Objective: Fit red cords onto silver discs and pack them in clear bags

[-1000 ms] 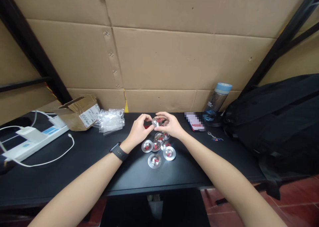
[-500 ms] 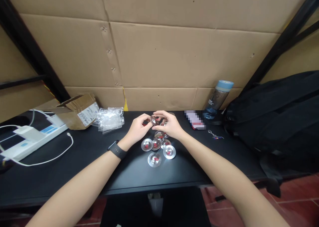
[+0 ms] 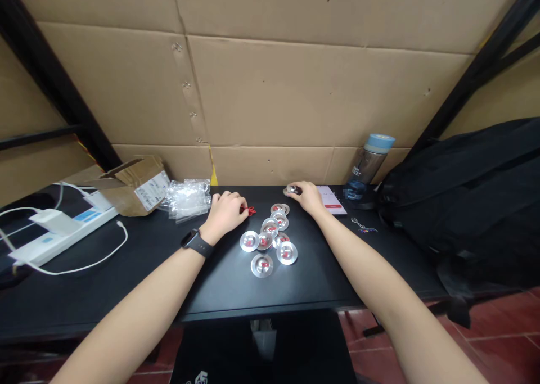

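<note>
My left hand [image 3: 228,211], with a black watch on the wrist, rests on the table with its fingers curled. Red string-like pieces [image 3: 252,210] stick out by its thumb and fingertips. Farther right, my right hand [image 3: 309,197] pinches a shiny round metal disc [image 3: 291,190] near the back of the table. Between the hands lie several similar metal discs [image 3: 262,265], wide-rimmed with a rounded centre and a red piece in the middle. Some overlap in a loose cluster, while the nearest lies apart. My right fingertips are partly hidden.
Clear plastic bags [image 3: 189,198] lie left of my left hand, beside an opened cardboard box [image 3: 135,187]. A white power strip [image 3: 63,235] with cables is farther left. On the right are a phone [image 3: 332,199], a keyring [image 3: 363,226], a bottle [image 3: 368,165] and a black backpack [image 3: 468,204].
My hands, together around a metal disc before, have separated. The right one has moved right with a disc to the back of the table; the left has lowered slightly left, onto the table.
</note>
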`<state>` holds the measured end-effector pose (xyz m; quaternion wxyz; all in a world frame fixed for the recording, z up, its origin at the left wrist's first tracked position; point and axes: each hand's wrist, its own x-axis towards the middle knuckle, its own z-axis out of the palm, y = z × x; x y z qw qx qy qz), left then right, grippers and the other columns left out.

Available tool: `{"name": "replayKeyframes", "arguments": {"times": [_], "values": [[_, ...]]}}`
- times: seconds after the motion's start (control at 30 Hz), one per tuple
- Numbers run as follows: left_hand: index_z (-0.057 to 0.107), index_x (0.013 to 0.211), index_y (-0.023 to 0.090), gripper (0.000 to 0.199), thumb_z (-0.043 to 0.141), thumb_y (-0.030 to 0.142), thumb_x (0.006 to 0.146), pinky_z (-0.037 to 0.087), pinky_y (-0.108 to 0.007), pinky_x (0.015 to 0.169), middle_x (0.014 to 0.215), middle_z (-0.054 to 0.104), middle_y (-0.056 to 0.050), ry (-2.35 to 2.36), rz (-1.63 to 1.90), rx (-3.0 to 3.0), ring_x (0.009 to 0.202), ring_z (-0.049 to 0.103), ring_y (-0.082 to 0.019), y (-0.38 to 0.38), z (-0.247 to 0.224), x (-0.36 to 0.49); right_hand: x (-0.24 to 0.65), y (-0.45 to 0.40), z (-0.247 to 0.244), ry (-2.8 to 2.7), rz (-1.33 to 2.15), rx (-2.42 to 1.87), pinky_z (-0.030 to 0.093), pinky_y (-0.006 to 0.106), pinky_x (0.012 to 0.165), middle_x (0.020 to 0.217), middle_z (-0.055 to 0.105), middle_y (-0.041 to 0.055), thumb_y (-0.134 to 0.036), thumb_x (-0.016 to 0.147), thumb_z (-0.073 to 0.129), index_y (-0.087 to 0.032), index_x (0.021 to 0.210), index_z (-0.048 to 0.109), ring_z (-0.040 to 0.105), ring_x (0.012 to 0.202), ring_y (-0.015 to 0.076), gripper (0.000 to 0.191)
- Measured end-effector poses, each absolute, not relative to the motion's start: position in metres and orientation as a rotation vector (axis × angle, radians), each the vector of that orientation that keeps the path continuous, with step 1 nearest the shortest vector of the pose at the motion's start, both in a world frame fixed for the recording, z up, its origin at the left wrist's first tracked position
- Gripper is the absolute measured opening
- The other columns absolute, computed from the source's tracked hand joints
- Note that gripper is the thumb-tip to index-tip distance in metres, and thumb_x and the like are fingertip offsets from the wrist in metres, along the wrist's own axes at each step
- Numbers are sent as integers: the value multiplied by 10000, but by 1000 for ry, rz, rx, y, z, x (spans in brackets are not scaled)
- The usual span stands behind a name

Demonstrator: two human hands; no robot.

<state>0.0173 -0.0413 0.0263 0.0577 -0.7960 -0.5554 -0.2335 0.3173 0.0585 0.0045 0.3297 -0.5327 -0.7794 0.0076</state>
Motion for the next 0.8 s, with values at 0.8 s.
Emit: {"name": "replayKeyframes", "arguments": {"times": [0.8], "values": [[761, 602, 300, 165, 891, 398, 634, 343, -355, 923, 906, 671, -22, -1231, -239, -3169, 1038, 561, -266, -78, 70, 10, 311, 57, -8, -2243, 2, -1646, 393, 608, 1030, 1518, 489, 136, -528, 966, 504, -299, 1477, 507, 424, 1326, 389, 560]]}}
